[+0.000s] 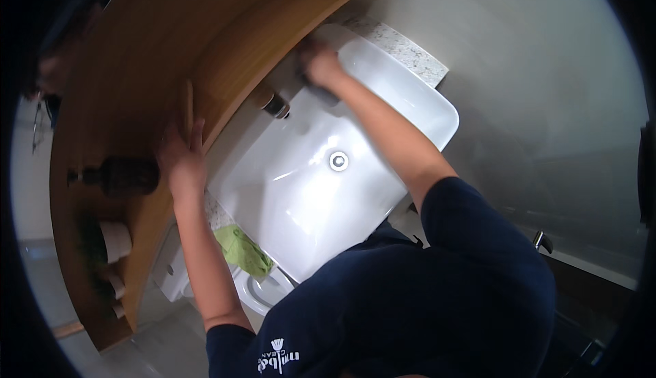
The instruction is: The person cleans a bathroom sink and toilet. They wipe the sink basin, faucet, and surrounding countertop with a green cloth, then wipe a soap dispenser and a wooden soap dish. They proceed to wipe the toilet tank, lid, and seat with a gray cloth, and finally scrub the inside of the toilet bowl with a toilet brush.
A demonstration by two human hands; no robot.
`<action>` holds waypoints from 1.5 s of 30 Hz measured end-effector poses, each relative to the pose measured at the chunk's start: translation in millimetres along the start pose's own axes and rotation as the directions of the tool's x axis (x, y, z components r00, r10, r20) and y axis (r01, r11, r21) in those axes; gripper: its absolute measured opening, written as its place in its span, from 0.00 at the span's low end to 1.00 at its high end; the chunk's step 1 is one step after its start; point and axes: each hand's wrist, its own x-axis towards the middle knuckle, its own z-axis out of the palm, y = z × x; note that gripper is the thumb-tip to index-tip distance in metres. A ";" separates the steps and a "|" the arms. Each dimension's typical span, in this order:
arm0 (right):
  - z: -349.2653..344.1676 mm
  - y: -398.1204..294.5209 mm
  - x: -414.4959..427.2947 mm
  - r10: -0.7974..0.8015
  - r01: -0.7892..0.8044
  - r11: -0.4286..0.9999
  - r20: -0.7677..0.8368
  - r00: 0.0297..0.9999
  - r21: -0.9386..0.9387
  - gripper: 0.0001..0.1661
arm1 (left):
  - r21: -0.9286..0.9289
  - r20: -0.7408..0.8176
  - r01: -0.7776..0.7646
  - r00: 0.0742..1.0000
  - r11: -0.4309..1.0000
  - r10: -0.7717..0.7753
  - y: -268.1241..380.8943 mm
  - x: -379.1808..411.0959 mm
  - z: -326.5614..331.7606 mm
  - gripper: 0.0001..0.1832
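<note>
A white ceramic washbasin (pixel 287 193) with a round drain (pixel 339 161) lies before me. My right hand (pixel 320 63) is at the basin's far rim, below the wooden shelf, on a dark grey cloth-like item (pixel 324 95); blur and shadow hide its fingers. A dark faucet (pixel 277 105) with a shiny collar stands to its left. My left hand (pixel 182 147) is raised at the edge of the wooden shelf (pixel 215 55), next to an upright, thin wooden piece (pixel 189 106). Blur hides whether the hand grips it. A dark pump bottle (pixel 130 175) stands beside that hand.
A green cloth (pixel 243 250) hangs over the speckled stone counter (pixel 405 50) at the basin's left side, above a white toilet (pixel 256 293). Potted plants, one in a white pot (pixel 117 241), stand on the shelf. A wall is close on the right, with a metal handle (pixel 542 242) lower down.
</note>
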 end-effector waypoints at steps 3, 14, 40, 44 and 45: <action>14.2 -66.3 -17.6 -0.196 0.165 0.943 -0.080 0.977 -0.288 0.28 | -0.238 -0.176 -0.190 0.973 0.953 0.150 -21.0 -0.9 12.3 0.27; -26.2 61.4 31.6 -0.327 0.323 0.877 0.053 0.944 -0.356 0.23 | -0.329 -0.270 -0.099 0.963 0.939 0.007 -46.6 6.1 42.0 0.33; -141.6 203.3 -21.7 -0.270 0.239 0.962 0.561 0.783 0.130 0.35 | -0.361 -0.351 -0.123 0.936 0.924 -0.012 -29.4 -0.2 36.9 0.27; -111.6 160.4 17.3 -0.243 0.213 0.968 0.299 0.923 0.130 0.29 | -0.272 -0.346 -0.125 0.938 0.954 0.024 -25.6 3.7 36.1 0.25; -96.3 161.4 17.8 -0.145 0.115 0.987 0.305 0.941 0.115 0.28 | -0.237 -0.329 -0.154 0.942 0.959 0.070 -30.9 7.0 40.2 0.25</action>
